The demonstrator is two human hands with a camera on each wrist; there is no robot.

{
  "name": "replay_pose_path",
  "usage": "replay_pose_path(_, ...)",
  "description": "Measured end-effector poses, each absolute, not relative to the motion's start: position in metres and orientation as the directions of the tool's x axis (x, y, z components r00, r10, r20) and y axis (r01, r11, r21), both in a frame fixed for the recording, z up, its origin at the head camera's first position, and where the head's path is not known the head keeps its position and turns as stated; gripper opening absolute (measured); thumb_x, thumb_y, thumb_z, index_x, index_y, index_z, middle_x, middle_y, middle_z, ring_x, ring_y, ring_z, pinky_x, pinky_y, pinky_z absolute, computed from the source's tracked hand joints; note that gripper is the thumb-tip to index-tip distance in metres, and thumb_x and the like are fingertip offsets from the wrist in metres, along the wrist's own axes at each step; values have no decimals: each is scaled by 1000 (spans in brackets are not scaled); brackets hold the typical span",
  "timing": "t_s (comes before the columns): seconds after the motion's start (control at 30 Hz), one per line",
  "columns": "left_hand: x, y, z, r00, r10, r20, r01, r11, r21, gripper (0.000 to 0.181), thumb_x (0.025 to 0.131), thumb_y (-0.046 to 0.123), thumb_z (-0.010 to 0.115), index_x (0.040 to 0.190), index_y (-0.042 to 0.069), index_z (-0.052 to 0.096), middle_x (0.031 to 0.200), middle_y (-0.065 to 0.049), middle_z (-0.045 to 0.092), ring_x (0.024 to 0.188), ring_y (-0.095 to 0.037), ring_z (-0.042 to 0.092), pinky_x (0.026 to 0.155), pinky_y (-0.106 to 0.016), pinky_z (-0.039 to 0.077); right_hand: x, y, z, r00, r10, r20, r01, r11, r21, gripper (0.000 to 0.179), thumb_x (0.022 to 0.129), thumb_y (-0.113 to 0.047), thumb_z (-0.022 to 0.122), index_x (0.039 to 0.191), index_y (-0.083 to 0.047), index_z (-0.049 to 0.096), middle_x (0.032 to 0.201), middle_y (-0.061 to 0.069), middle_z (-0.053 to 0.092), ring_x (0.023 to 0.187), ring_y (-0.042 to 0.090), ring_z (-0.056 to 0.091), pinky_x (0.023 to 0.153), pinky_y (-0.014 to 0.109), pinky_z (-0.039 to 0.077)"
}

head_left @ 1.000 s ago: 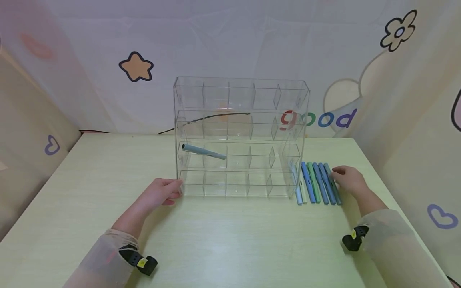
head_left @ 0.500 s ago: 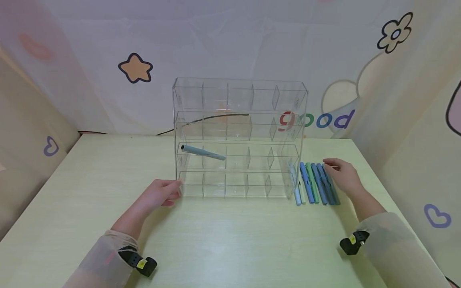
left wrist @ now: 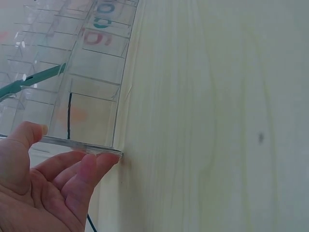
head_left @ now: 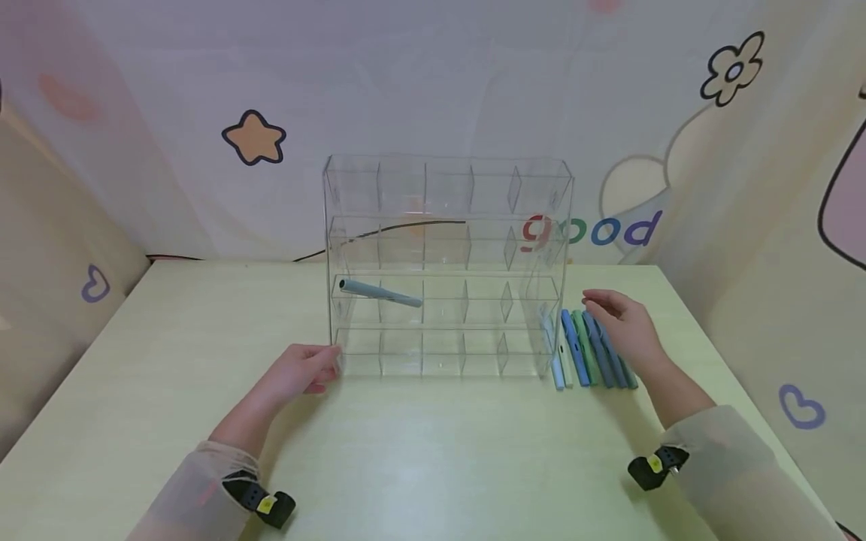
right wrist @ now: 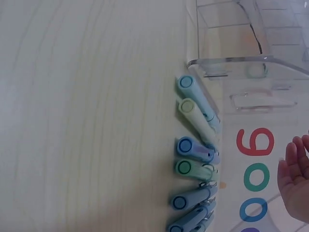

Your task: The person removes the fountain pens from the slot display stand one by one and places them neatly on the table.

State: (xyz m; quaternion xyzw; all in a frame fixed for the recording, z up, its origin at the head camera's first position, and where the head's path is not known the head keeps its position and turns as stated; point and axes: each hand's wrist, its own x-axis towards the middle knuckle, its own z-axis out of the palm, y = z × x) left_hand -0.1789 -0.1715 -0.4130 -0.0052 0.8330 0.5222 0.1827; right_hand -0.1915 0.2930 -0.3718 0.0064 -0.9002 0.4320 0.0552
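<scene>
A clear acrylic rack (head_left: 443, 340) with four tiers of compartments stands upright on the table. My left hand (head_left: 306, 370) holds its lower left side; in the left wrist view, the thumb (left wrist: 28, 134) and fingers meet the side panel's edge. One grey-blue pen (head_left: 381, 293) lies tilted in the second tier from the bottom, at the left. Beside the rack's right side several pens lie in a row, among them a blue pen (head_left: 575, 347) and a green pen (right wrist: 193, 169). Over their far ends hovers my right hand (head_left: 625, 324), fingers loosely bent, holding nothing.
A pale wooden table (head_left: 433, 458) spreads in front of the rack. Behind it hangs a printed cloth backdrop (head_left: 433, 83) with a star, a flower and coloured letters. More cloth walls (head_left: 785, 248) stand at the sides.
My right hand has moved left and farther away, from the rightmost pen to above the row's far ends. The left hand stays at the rack. The head view has shifted slightly.
</scene>
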Motion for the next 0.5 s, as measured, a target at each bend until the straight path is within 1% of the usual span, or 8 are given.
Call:
replay_pose_path(0.1, -177, -172, -414, -933, 173, -316, -208, 457, 865, 52, 97, 34, 47, 126, -8, 52, 120, -26, 57, 107, -33, 59, 79, -34, 53, -190, 285, -367, -992, 41, 123, -74, 596, -799, 45, 99, -29, 44, 130, 3, 49, 126, 20, 54, 115, 30, 50, 90, 16, 43)
replay_pose_path(0.17, -177, -172, -415, -934, 171, -314, -207, 457, 865, 53, 97, 35, 47, 126, -9, 52, 119, -26, 57, 107, -33, 59, 78, -34, 53, -190, 280, -365, -989, 37, 141, -95, 575, -813, 44, 99, -28, 45, 130, 2, 49, 125, 19, 54, 112, 24, 52, 85, 10, 42)
replay_pose_path(0.23, -177, -172, -415, -935, 170, -311, -205, 458, 865, 53, 97, 35, 47, 126, -9, 52, 119, -26, 57, 107, -33, 59, 79, -34, 53, -190, 275, -362, -989, 32, 147, -105, 551, -828, 44, 99, -29, 46, 130, 2, 50, 125, 18, 55, 110, 20, 53, 84, 8, 41)
replay_pose_path(0.37, -178, -172, -413, -937, 169, -305, -199, 459, 866, 53, 97, 35, 46, 126, -9, 51, 119, -26, 58, 107, -33, 59, 79, -34, 53, -189, 264, -357, -984, 8, 176, -148, 507, -849, 43, 98, -27, 47, 128, 3, 50, 124, 19, 54, 101, 6, 53, 83, 8, 41)
replay_pose_path(0.43, -178, -171, -413, -937, 171, -303, -198, 454, 869, 52, 97, 34, 46, 127, -10, 51, 120, -27, 57, 108, -33, 59, 78, -35, 53, -188, 259, -355, -980, 5, 198, -170, 494, -853, 41, 98, -26, 49, 126, 4, 52, 122, 20, 55, 97, 3, 52, 81, 8, 42)
replay_pose_path(0.5, -178, -171, -413, -937, 175, -304, -199, 448, 871, 51, 97, 32, 46, 127, -10, 50, 120, -27, 56, 108, -34, 58, 78, -35, 53, -187, 256, -355, -975, 14, 222, -186, 498, -847, 41, 98, -25, 49, 125, 5, 52, 120, 21, 56, 95, 4, 53, 80, 7, 42)
